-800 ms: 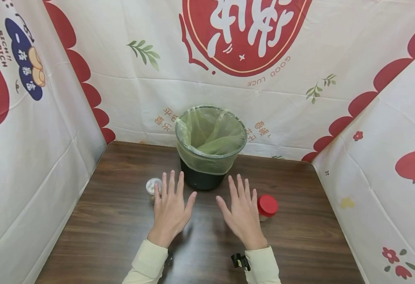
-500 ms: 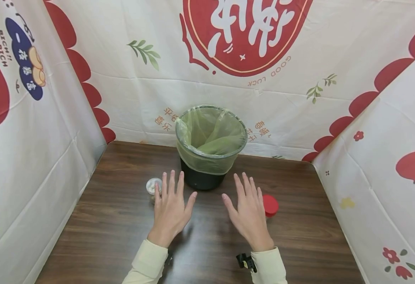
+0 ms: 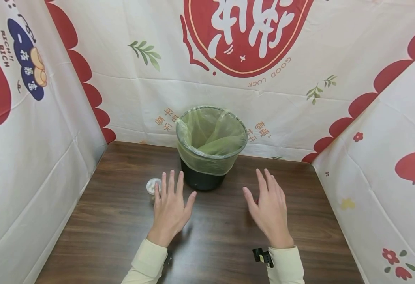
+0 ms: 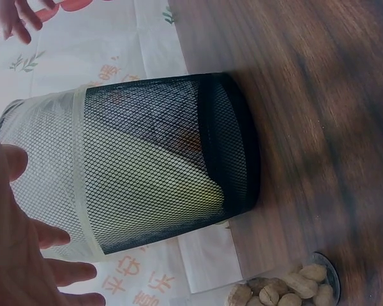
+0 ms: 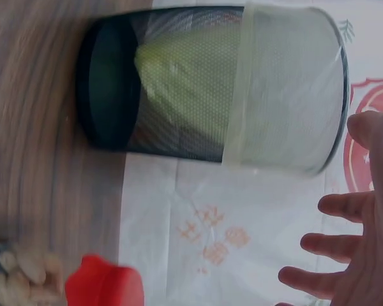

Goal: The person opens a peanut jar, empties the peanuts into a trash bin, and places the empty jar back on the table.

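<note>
In the head view my left hand (image 3: 171,213) hovers with straight, spread fingers, beside a small clear jar (image 3: 153,186) with a whitish top. The left wrist view shows peanuts (image 4: 287,290) in that jar. My right hand (image 3: 269,213) is held over the red-lidded jar and hides nearly all of it. Only a sliver of the red lid (image 3: 257,201) shows there, while the right wrist view shows the red lid (image 5: 105,284) and peanuts (image 5: 27,274) near its base. Neither hand grips anything.
A black mesh wastebasket (image 3: 203,179) lined with a pale yellow-green bag (image 3: 211,136) stands at the back of the brown wooden table (image 3: 214,244). Printed white cloth (image 3: 97,47) hangs behind and along both sides.
My right hand has moved to the right and now covers the red-lidded jar in the head view. The left hand has stayed in place.
</note>
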### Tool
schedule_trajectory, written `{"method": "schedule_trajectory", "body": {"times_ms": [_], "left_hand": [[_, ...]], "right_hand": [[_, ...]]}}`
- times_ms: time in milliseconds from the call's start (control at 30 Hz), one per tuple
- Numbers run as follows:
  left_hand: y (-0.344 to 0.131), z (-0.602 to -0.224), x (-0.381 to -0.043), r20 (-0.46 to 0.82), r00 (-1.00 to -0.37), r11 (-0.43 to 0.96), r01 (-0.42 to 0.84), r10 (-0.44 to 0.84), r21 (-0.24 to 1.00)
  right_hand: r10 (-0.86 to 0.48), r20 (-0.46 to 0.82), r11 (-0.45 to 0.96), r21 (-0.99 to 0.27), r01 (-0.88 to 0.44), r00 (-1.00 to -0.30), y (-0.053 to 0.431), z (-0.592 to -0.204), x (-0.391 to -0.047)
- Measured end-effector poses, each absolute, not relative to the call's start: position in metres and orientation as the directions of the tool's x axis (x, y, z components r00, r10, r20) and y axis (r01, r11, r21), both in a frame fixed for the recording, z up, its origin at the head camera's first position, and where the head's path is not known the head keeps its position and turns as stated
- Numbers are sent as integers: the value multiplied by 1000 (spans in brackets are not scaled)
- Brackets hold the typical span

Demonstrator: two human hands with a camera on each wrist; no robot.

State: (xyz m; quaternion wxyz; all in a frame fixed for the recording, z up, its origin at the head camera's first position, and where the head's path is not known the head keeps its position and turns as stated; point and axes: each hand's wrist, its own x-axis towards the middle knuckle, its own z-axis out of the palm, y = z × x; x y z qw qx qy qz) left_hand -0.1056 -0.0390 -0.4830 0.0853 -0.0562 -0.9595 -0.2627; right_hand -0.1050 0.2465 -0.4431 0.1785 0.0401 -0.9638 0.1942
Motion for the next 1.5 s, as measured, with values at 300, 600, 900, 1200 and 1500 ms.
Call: {"method": "schedule_trajectory", "body": {"times_ms": [300, 600, 900, 1200, 1500], "left_hand": [[-39, -483, -106, 205, -977, 857, 155, 60, 492], [-40, -484, -107, 198, -979, 851, 147, 52, 505], [-41, -486, -107, 211, -976, 861, 144, 43, 489], [-42, -488, -107, 203, -979, 859, 131, 32, 495], [-42, -489, -107, 209, -978, 847, 131, 24, 516]], "right_hand": [[45, 342, 944, -323, -72, -939, 275, -453, -110], [87, 241, 944, -331, 2, -967, 291, -468, -110], [88, 49, 950, -305, 69, -995, 299, -486, -110], [85, -13, 952, -294, 85, -996, 299, -497, -108], [96, -27, 941, -323, 100, -995, 295, -495, -108]]}}
